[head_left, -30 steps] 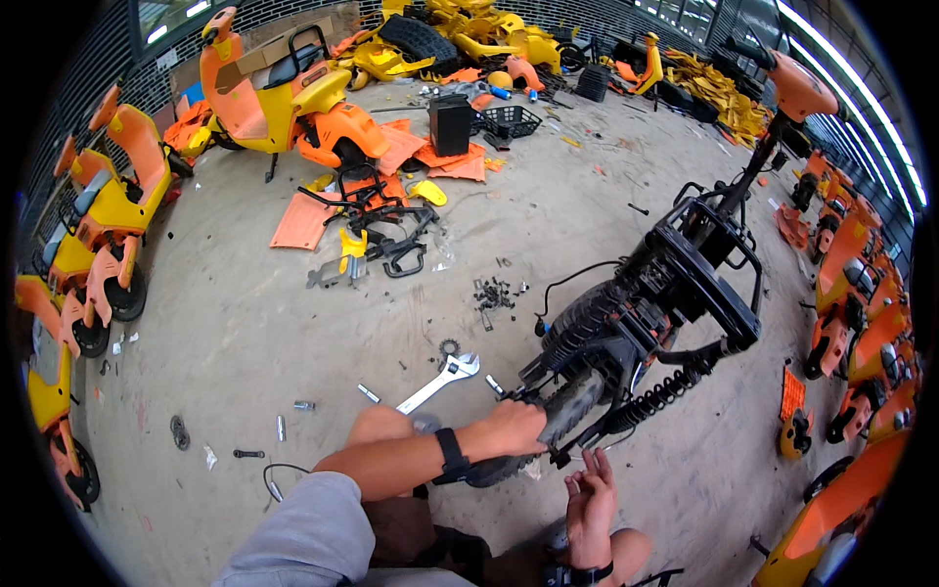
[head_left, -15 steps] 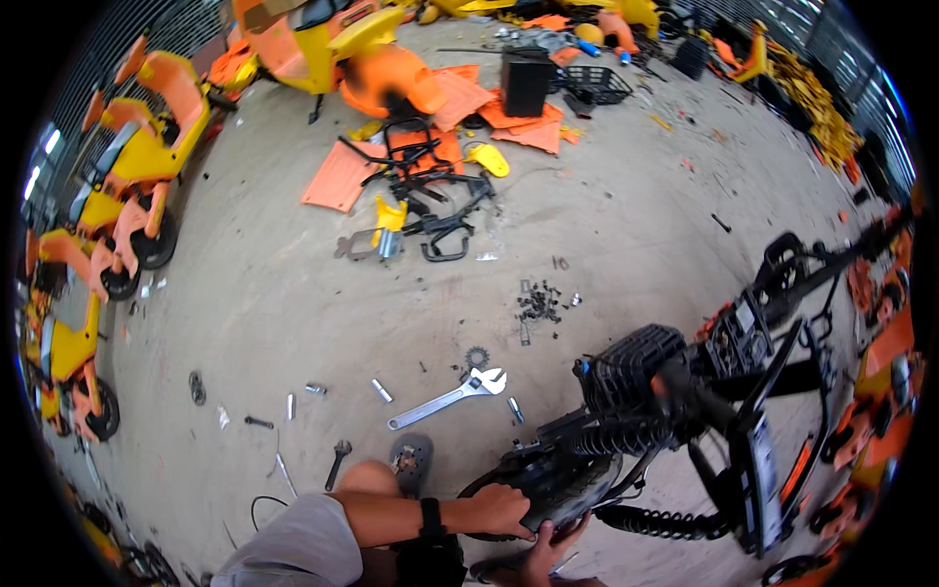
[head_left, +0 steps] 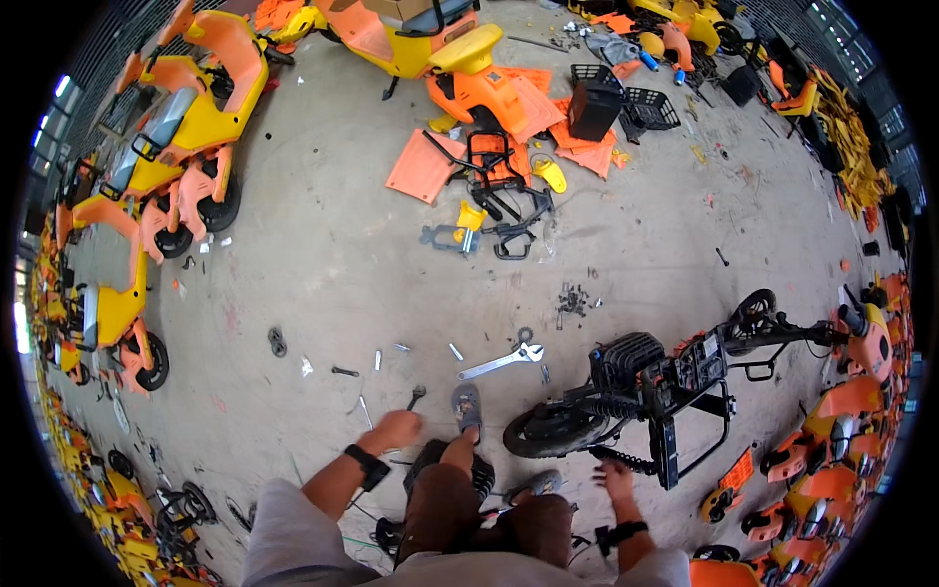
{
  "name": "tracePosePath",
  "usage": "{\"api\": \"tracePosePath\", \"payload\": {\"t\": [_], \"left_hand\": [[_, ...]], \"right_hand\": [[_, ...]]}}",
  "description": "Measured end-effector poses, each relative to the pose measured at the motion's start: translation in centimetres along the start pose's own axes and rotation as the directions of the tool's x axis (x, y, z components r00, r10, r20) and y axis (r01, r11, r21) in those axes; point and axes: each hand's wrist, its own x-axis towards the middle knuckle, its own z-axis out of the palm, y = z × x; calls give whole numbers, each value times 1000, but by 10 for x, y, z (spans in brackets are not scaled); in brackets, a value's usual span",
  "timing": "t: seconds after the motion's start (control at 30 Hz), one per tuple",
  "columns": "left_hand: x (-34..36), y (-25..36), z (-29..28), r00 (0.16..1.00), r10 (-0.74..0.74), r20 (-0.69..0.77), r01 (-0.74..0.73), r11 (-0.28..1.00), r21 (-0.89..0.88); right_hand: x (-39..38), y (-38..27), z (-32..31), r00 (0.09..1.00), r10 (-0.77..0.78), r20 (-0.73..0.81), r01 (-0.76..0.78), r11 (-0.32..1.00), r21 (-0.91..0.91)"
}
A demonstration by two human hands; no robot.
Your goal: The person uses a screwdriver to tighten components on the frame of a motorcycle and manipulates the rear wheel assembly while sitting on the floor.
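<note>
A stripped scooter frame (head_left: 685,391) lies tipped on the floor to the right. Its black rear wheel (head_left: 553,430) is turned toward me. Beside its coil-spring shock absorber (head_left: 626,458), my right hand (head_left: 614,477) has its fingers apart and shows nothing in them; contact with the spring is unclear. Away from the wheel on the left, my left hand (head_left: 396,428) is curled closed, its fingertips hidden. Just beyond its knuckles is the head of a dark adjustable wrench (head_left: 418,395). Farther forward, a large silver adjustable wrench (head_left: 501,362) lies on the floor.
Silver sockets (head_left: 378,360) lie left of the large wrench. Small black parts (head_left: 572,300) are heaped beyond it. Farther off are a black tubular frame (head_left: 504,191) and orange panels (head_left: 425,166). Yellow-orange scooters (head_left: 122,284) line the left; more orange bodies (head_left: 841,430) crowd the right.
Both hands have left the rear wheel: the left one moved leftward near the dark wrench, the right one rightward beside the shock absorber. The view has drawn back, showing both my legs.
</note>
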Motion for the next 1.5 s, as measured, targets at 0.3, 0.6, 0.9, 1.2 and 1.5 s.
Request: {"api": "tracePosePath", "payload": {"t": [0.3,0.6,0.9,1.2,1.5], "left_hand": [[-320,-223,26,634,-765,-111,566,557,-608],[-287,-120,73,642,-711,286,473,75,-878],[-163,-79,-25,681,-732,15,190,158,-969],[-31,-38,-106,643,-756,121,334,134,-933],[140,-45,-311,722,-682,112,45,-115,-992]], "right_hand": [[17,-95,10,968,-163,-189,138,981,-137],[3,-140,109,992,-32,123,45,994,-102],[32,-233,97,987,153,41,-156,906,393],[180,-350,125,958,243,153,-270,585,765],[356,-519,273,930,203,307,-365,606,706]]}}
